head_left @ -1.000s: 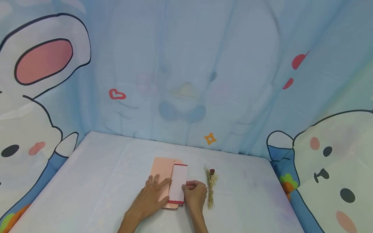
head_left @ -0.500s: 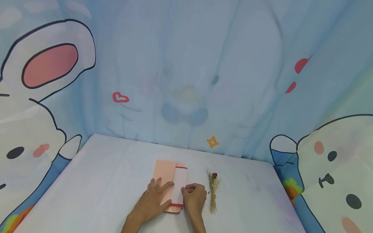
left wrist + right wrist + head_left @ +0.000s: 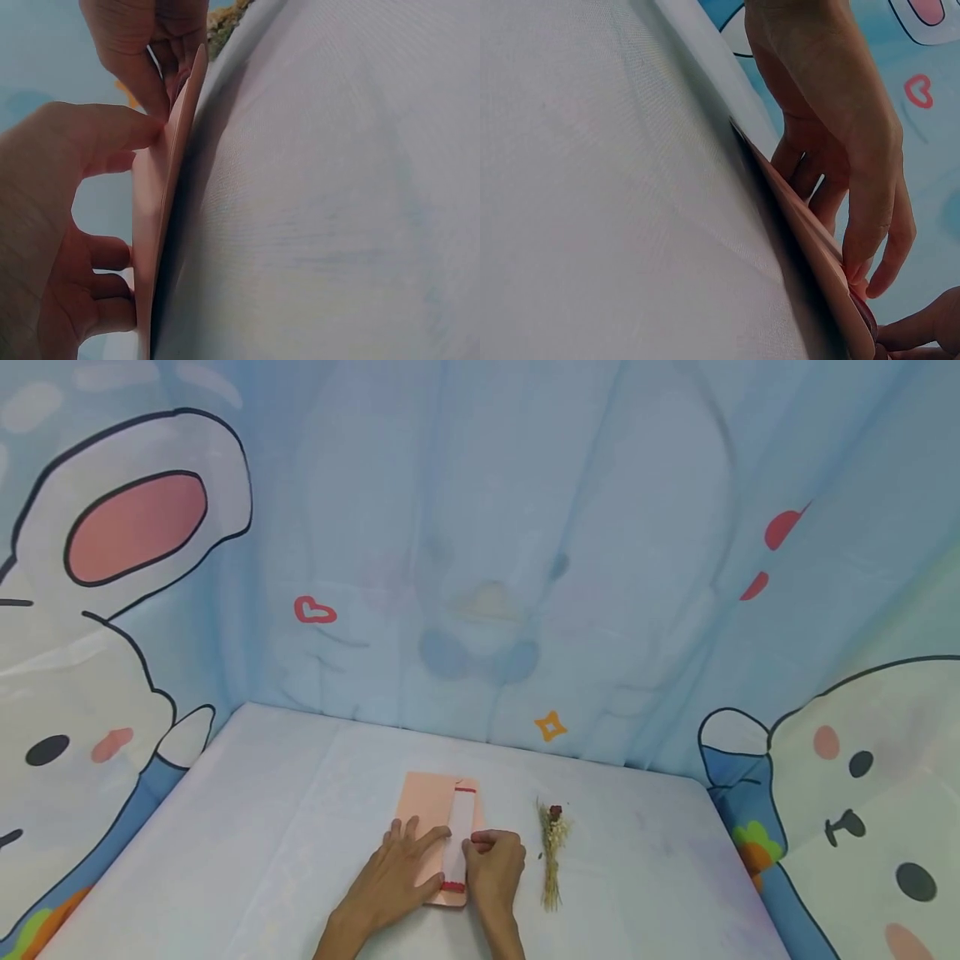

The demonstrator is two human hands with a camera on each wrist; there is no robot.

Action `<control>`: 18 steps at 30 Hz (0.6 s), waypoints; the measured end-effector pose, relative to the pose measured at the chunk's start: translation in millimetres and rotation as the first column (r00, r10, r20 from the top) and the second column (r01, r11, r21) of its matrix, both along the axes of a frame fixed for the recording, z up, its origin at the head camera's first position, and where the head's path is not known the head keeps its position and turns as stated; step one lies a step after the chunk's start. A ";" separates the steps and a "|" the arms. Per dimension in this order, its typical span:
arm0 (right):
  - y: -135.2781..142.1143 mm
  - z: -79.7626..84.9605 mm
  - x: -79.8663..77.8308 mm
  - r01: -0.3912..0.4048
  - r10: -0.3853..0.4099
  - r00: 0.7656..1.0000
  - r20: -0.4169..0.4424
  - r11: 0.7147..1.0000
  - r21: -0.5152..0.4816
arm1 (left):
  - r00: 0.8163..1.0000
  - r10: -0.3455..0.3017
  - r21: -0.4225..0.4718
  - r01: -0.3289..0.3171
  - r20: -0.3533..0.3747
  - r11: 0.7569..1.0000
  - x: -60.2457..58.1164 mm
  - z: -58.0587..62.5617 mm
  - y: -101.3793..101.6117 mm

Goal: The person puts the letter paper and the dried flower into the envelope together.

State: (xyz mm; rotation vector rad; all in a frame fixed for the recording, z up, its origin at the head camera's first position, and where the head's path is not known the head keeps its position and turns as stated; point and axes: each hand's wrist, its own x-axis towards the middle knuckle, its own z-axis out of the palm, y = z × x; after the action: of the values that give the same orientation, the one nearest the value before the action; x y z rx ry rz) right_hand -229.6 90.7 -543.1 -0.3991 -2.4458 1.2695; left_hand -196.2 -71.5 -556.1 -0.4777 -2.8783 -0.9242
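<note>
A peach-coloured folder or envelope (image 3: 429, 793) lies on the table in the head view. On its right half is a white paper panel (image 3: 461, 827) with dark red bands at both ends. My left hand (image 3: 386, 870) rests spread on the peach piece, thumb and index finger at the panel's left edge. At the panel's right edge, my right hand (image 3: 495, 867) pinches it between thumb and fingers. The left wrist view shows the peach piece (image 3: 154, 202) edge-on, my left fingertips touching its top. Part of the panel is hidden behind my right fingers.
A small bunch of dried flowers (image 3: 552, 856) with a dark red bloom lies just right of my right hand. The table has a white cloth (image 3: 300, 793). A blue cartoon curtain (image 3: 480, 527) stands behind and at both sides.
My right hand has shifted slightly left with the panel's right edge. The white panel looks narrower, and more peach shows to its right. My left hand keeps its place on the peach piece.
</note>
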 end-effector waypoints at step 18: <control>-12.1 -1.3 0.0 -0.077 0.078 0.997 0.017 0.996 -0.050 | 1.000 -0.007 0.006 0.007 0.000 1.000 -2.4 -2.1 -0.1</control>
State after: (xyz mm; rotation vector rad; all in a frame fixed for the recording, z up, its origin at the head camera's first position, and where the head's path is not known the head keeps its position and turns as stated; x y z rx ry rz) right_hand -229.7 78.6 -544.4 -0.3342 -2.4718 1.3660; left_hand -198.6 -71.6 -558.2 -0.4883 -2.8746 -0.9341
